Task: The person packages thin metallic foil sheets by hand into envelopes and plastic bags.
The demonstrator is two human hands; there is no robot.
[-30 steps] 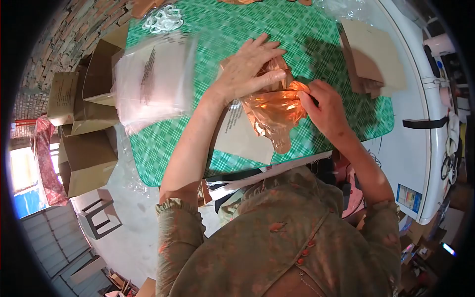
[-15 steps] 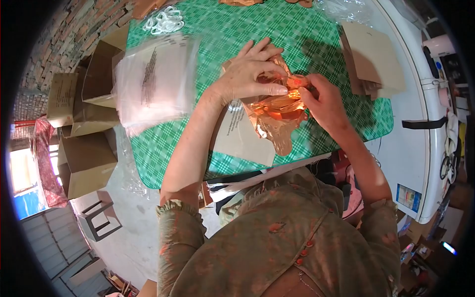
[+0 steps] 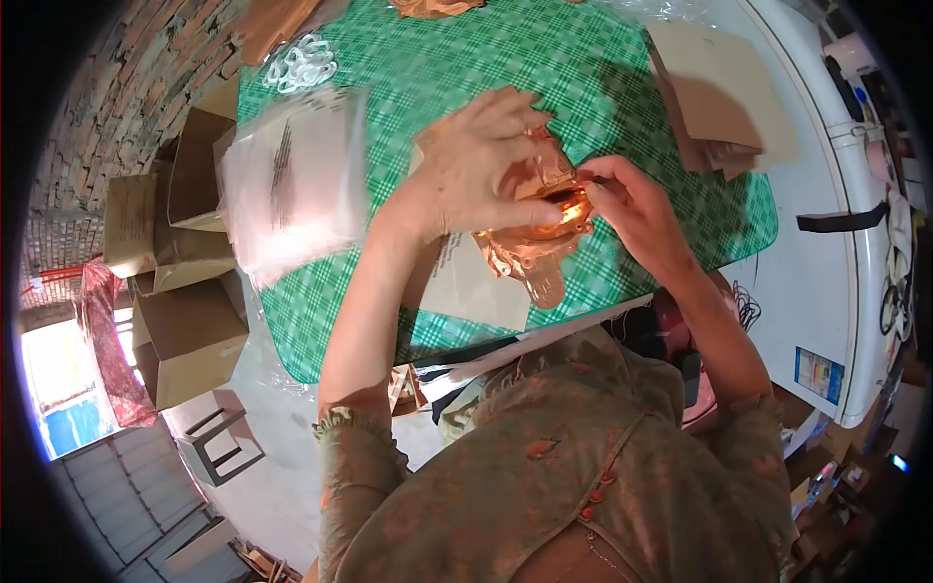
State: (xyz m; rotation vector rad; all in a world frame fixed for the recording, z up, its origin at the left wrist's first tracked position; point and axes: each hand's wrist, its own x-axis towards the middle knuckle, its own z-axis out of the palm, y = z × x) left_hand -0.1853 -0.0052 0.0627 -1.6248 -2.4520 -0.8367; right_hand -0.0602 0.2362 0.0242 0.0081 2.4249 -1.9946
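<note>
A crumpled piece of shiny copper-coloured foil (image 3: 544, 282) with a wavy edge lies near the front of the table. My left hand (image 3: 471, 170) is over its left part, fingers curled onto it and thumb laid across the middle, holding it. At the foil's right edge my right hand (image 3: 632, 209) pinches it between thumb and fingertips. A dark gap shows in the foil between the two hands. Beneath my left wrist and the foil is a flat beige printed sheet (image 3: 466, 291), partly covered.
The table has a green checked cloth (image 3: 389, 87). On its left are a stack of clear printed plastic bags (image 3: 292, 185) and white rings (image 3: 301, 63). Beige card sheets (image 3: 714, 97) lie at the right. Open cardboard boxes (image 3: 190, 330) stand left of the table.
The view has shifted a little. My left hand has turned and curled further over the foil; my right hand stays at the foil's right edge, its fingertips slightly shifted.
</note>
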